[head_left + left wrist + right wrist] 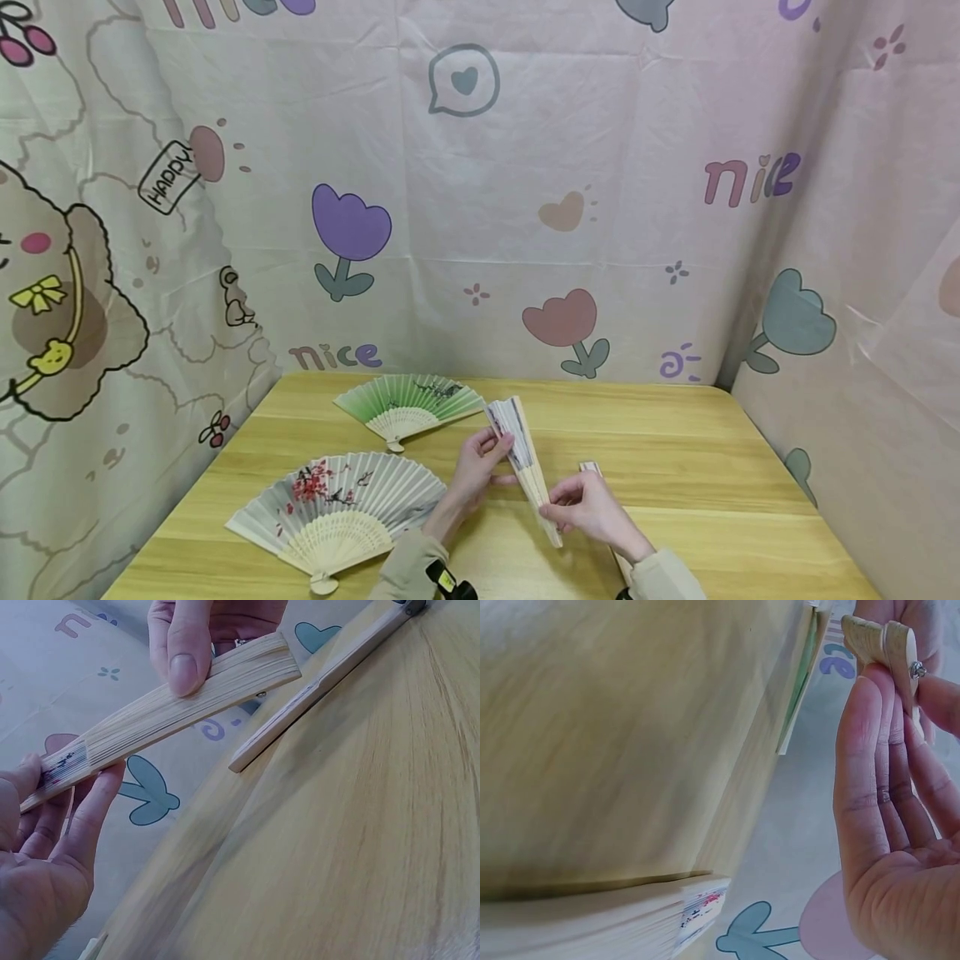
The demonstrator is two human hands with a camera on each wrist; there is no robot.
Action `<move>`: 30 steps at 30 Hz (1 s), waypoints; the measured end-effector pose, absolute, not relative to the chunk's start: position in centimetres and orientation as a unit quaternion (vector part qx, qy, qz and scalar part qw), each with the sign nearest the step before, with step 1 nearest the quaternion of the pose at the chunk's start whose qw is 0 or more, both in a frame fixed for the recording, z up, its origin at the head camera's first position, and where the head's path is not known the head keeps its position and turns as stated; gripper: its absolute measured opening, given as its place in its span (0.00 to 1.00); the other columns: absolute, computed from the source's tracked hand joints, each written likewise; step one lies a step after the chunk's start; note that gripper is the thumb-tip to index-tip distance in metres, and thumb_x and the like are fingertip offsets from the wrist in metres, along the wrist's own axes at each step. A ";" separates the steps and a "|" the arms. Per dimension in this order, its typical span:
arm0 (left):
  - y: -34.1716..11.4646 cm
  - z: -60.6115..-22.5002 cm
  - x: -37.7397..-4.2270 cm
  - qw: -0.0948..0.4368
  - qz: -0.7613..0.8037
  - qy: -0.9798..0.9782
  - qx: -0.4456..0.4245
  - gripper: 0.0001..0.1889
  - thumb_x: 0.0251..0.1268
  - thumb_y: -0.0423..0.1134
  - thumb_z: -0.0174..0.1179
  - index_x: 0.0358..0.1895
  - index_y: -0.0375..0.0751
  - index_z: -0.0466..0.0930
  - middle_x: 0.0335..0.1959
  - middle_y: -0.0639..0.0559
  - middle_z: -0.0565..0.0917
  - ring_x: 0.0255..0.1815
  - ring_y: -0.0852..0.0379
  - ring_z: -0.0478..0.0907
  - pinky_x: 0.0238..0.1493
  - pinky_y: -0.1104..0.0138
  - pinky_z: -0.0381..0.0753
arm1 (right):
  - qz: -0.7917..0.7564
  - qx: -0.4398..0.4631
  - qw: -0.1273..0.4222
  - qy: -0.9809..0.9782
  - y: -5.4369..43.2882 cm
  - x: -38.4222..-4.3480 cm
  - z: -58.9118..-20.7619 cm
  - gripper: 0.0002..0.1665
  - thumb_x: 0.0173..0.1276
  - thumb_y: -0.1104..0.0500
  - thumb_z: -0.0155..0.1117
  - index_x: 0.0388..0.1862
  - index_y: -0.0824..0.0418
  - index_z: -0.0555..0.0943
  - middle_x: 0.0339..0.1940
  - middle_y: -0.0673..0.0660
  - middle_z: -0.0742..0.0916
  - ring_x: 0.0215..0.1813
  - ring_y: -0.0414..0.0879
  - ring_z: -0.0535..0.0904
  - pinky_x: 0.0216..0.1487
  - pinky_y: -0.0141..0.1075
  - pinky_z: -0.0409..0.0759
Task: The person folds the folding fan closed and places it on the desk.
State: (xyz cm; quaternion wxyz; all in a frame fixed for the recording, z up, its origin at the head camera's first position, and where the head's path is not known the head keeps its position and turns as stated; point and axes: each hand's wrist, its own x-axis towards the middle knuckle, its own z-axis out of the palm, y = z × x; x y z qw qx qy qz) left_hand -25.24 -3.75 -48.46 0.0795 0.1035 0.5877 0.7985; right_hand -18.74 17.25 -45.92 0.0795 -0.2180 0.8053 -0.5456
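Both hands hold a nearly folded fan (529, 477), tilted above the table, with pale bamboo ribs and whitish printed fabric. My left hand (474, 471) grips its fabric end between thumb and fingers. Lower down, my right hand (592, 510) pinches the bare ribs near the pivot. In the left wrist view, the right thumb (185, 671) lies flat across the ribs (225, 679). A small metal rivet (918, 670) shows at the fan's pivot end in the right wrist view. Beneath the right hand lies another folded fan (589, 467), partly hidden by that hand and forearm.
An open green fan (412, 404) lies at the back left of the wooden table (720, 467). Nearer, an open grey-white fan (341, 508) with red blossoms is spread beside the left forearm. A printed cloth (480, 183) hangs behind and at both sides.
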 end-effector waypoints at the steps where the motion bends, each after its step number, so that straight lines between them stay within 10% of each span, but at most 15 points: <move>1: -3.8 -48.5 -25.2 0.079 0.797 0.590 0.105 0.26 0.75 0.40 0.59 0.65 0.22 0.67 0.43 0.55 0.84 0.43 0.60 0.84 0.35 0.63 0.94 | -0.544 -0.218 0.079 0.807 17.3 -18.8 -45.9 0.10 0.63 0.65 0.70 0.34 0.74 0.86 0.27 0.64 0.88 0.24 0.34 0.80 0.26 0.27 0.88; 30: -3.7 -48.9 -25.4 0.078 0.815 0.566 0.094 0.23 0.71 0.31 0.60 0.63 0.21 0.67 0.38 0.55 0.89 0.37 0.61 0.86 0.31 0.71 0.92 | -0.526 -0.197 0.079 0.824 17.4 -18.7 -46.3 0.08 0.62 0.64 0.71 0.34 0.70 0.87 0.30 0.62 0.89 0.25 0.35 0.80 0.25 0.26 0.87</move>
